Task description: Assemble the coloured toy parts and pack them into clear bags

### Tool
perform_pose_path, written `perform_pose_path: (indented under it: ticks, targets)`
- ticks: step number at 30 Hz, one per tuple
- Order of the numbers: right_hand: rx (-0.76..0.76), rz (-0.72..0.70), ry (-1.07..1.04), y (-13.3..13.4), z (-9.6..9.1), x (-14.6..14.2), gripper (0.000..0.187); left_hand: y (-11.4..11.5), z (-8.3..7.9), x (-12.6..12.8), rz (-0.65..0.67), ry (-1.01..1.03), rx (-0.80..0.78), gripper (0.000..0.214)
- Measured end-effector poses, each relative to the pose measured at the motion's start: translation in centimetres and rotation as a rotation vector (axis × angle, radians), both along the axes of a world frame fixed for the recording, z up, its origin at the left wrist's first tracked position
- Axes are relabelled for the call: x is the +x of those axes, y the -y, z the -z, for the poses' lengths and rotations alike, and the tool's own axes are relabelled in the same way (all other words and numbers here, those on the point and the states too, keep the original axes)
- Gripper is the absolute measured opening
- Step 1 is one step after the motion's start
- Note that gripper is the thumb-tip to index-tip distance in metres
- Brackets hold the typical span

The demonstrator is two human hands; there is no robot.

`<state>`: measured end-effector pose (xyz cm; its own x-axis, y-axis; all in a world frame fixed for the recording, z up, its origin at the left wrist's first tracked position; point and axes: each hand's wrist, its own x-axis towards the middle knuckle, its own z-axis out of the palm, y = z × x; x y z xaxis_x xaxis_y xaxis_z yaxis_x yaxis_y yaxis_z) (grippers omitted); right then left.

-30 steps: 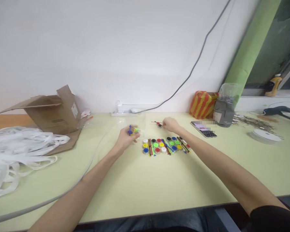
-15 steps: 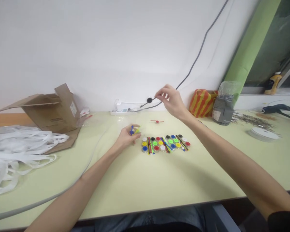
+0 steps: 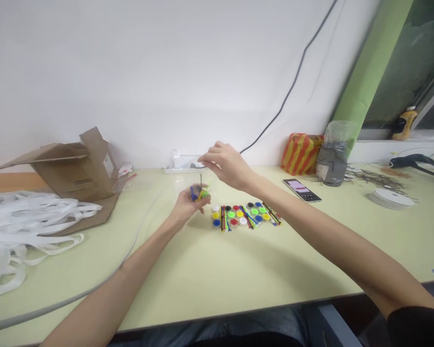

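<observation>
My left hand (image 3: 188, 205) is curled around a small bunch of blue, yellow and green plastic pieces (image 3: 197, 193), held just above the table. My right hand (image 3: 227, 165) hovers right above it, fingers pinched on a thin dark stick (image 3: 201, 180) whose lower end points down into the bunch. To the right of my left hand, a flat group of small coloured round caps and coloured sticks (image 3: 245, 216) lies on the pale green table (image 3: 238, 270).
An open cardboard box (image 3: 72, 166) and a heap of white strips (image 3: 25, 226) lie at the left. A power strip (image 3: 183, 166) sits by the wall. At the right are a phone (image 3: 302, 190), a striped bag (image 3: 302, 153), a grey tape-wrapped jar (image 3: 331, 161) and a white disc (image 3: 390, 198).
My right hand lifted a black-capped stick off the table, raised it high, then moved left and down over my left hand. My left hand stayed nearly still.
</observation>
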<state>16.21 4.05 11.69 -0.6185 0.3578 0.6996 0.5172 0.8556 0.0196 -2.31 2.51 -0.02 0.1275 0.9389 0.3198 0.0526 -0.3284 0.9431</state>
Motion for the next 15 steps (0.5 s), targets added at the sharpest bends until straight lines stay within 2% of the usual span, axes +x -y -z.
perform_pose_path:
  ticks: [2,4,7,9,11,15]
  targets:
    - [-0.027,0.026,-0.19,0.3,1.0,0.9,0.024,0.1,-0.1,0.0,0.029,0.048,0.001,0.061]
    - [-0.126,0.066,-0.344,0.6,2.7,1.9,0.021,0.2,-0.2,0.1,0.05,0.098,-0.005,0.06]
    - [-0.438,0.112,-0.378,1.1,5.9,3.2,0.024,0.5,-0.5,0.3,0.081,0.185,-0.031,0.058]
    - [-0.65,0.044,-0.348,1.4,7.7,3.6,0.027,0.7,-0.7,0.5,0.117,0.238,-0.053,0.055]
    - [-0.8,-0.065,-0.337,1.6,8.8,3.7,0.03,0.9,-0.9,0.8,0.148,0.275,-0.077,0.053]
    - [-0.914,-0.179,-0.406,1.9,9.7,3.8,0.029,1.1,-0.9,1.0,0.168,0.29,-0.113,0.053]
